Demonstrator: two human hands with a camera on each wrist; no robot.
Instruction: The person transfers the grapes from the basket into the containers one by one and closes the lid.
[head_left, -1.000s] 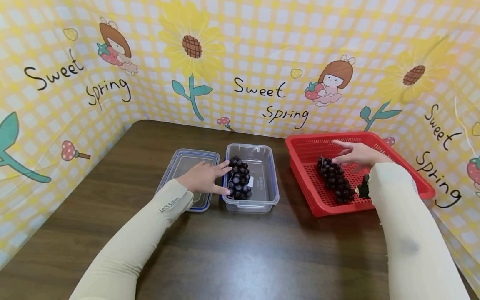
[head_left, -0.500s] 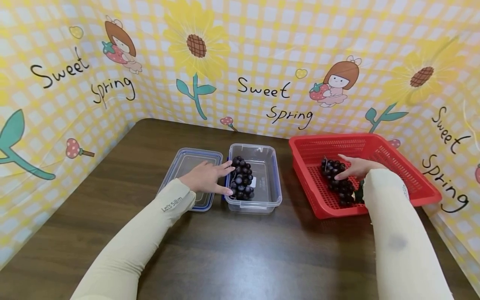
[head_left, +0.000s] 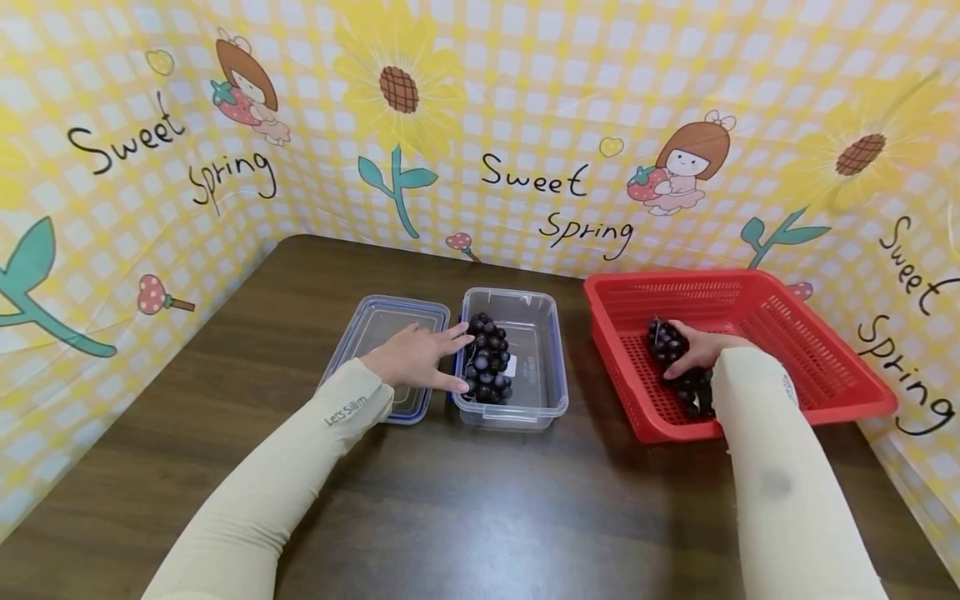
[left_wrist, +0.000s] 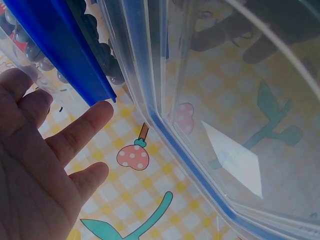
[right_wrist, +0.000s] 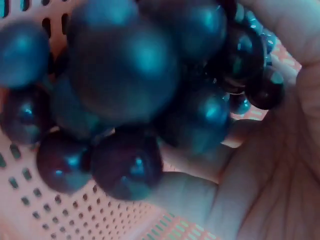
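My right hand [head_left: 701, 346] reaches into a red basket [head_left: 630, 400] and grips a bunch of dark grapes [head_left: 663, 340] lying there. In the right wrist view the fingers curl under those grapes [right_wrist: 127, 162]. A second bunch of dark grapes [head_left: 489, 362] lies along the left side of a clear plastic container [head_left: 538, 358]. My left hand [head_left: 411, 357] spreads over the container's lid [head_left: 375, 321], fingertips at the container's left rim. The left wrist view has a fingertip touching the blue clip [left_wrist: 65, 55], the fingers mostly straight.
The lid lies flat just left of the container on a dark wooden table [head_left: 450, 508]. The basket stands to the right, close to the patterned cloth [head_left: 540, 100] that rises behind and on both sides.
My right hand has come down from above the basket grapes and closed round them. The left hand keeps its place at the container's rim. The head view has shifted slightly.
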